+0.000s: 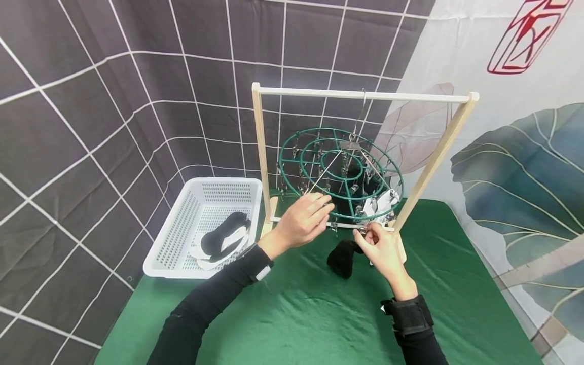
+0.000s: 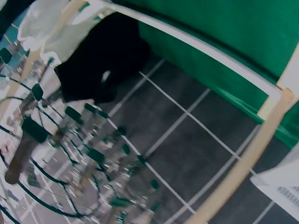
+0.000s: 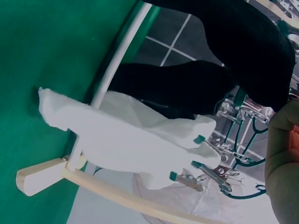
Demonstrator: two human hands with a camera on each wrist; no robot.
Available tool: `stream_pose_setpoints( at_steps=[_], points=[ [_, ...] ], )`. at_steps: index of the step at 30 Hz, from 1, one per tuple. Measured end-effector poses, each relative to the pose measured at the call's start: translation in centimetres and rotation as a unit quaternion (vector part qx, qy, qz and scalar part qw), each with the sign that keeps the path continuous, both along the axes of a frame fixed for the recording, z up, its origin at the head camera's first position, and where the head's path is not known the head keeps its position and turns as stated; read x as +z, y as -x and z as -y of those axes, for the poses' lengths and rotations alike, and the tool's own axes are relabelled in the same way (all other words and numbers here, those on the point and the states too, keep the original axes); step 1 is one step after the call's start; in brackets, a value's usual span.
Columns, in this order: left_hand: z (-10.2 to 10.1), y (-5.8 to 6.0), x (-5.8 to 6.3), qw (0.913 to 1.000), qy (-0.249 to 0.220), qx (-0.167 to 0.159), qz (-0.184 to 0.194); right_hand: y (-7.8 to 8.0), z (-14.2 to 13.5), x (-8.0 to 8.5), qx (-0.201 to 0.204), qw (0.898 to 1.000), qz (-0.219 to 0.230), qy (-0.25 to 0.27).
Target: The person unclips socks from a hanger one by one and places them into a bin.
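In the head view, the right hand (image 1: 380, 248) pinches the upper end of a black sock (image 1: 341, 259), which dangles below the front of a round green clip hanger (image 1: 351, 203). The right wrist view shows this black sock (image 3: 252, 46) large, beside the thumb side of the hand (image 3: 282, 163). The left hand (image 1: 306, 219) is at the hanger's front left rim, its fingers loosely bent with nothing visible in them. White socks (image 3: 126, 140) hang from metal clips (image 3: 212, 176) on the hanger's right side, and another black sock (image 3: 177, 86) hangs behind them.
The hanger hooks onto the white top bar (image 1: 319, 93) of a wooden-legged rack (image 1: 435, 162). To the left, a white perforated basket (image 1: 157, 253) holds dark and white socks (image 1: 225, 234). Rack and basket stand on a green cloth (image 1: 310, 314); a dark gridded curtain (image 1: 201, 91) hangs behind.
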State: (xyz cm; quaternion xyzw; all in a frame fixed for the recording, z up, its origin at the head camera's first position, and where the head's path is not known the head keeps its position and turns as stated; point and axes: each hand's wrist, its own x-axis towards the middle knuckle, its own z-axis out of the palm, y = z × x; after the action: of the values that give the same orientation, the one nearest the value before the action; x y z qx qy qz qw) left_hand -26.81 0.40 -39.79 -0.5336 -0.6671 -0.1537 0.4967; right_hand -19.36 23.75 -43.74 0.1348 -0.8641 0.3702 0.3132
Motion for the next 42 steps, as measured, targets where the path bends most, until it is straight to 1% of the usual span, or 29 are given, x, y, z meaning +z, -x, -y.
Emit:
stream_pose_setpoints(
  at_steps=[4, 7, 12, 15, 18, 25, 27, 31, 36, 42],
  points=[
    [-0.9, -0.8, -0.1, 0.9997, 0.002, 0.003, -0.026, 0.1, 0.8, 0.0, 0.014, 1.0, 0.011, 0.02],
    [-1.5, -1.2, -0.1, 0.9994, 0.0, 0.017, -0.029, 0.1, 1.3, 0.0, 0.023, 0.999, 0.019, 0.031],
    [-2.0, -1.5, -0.1, 0.9993, 0.008, 0.037, 0.001, 0.1, 2.0, 0.0, 0.038, 0.998, 0.014, 0.039],
    [-2.1, -1.7, -0.2, 0.9988, 0.012, 0.042, 0.023, 0.1, 2.3, -0.1, 0.036, 0.999, 0.005, 0.03],
    [-2.2, -1.7, -0.5, 0.9981, 0.016, 0.05, 0.032, 0.1, 2.5, -0.2, 0.032, 0.999, 0.009, 0.018],
    [-2.2, -1.0, -0.5, 0.9942, 0.016, 0.095, 0.047, 0.2, 2.5, 0.0, 0.049, 0.998, 0.03, -0.005],
    [-2.1, -0.7, -0.4, 0.9933, 0.013, 0.102, 0.054, 0.3, 2.5, 0.1, 0.053, 0.998, 0.037, -0.008],
    [-1.8, -0.1, -0.6, 0.9922, 0.015, 0.107, 0.062, 0.3, 2.6, 0.2, 0.064, 0.997, 0.042, -0.009],
    [-1.3, 0.4, -0.7, 0.9927, 0.01, 0.102, 0.063, 0.5, 2.6, 0.2, 0.09, 0.995, 0.024, -0.019],
    [-0.7, 1.1, -0.5, 0.9935, -0.008, 0.09, 0.069, 0.6, 2.6, 0.3, 0.09, 0.995, 0.019, -0.024]
  ],
)
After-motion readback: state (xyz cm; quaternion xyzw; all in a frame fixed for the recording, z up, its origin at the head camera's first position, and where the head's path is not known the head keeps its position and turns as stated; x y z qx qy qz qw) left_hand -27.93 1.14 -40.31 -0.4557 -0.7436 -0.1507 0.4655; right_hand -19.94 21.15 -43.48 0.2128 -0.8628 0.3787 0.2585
